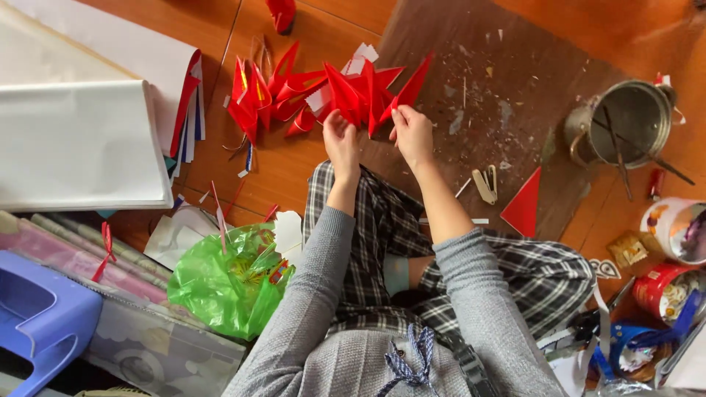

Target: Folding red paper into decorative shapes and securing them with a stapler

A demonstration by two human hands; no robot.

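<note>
I sit cross-legged on a wooden floor in grey sleeves and checked trousers. My left hand (340, 141) and my right hand (412, 132) both grip a spiky red folded-paper star piece (364, 92) held just above the floor. To its left lies a row of similar red folded paper points (265, 95). A single red paper triangle (523, 206) rests on the brown mat (507, 66) to the right of my right arm, near a small wooden clip-like tool (485, 184).
A metal pot (625, 121) with sticks stands at right, with tins and cups (673, 257) below it. Large white sheets (73, 140) lie at left. A green plastic bag (228, 283), a blue stool (40, 316) and rolled papers sit at lower left.
</note>
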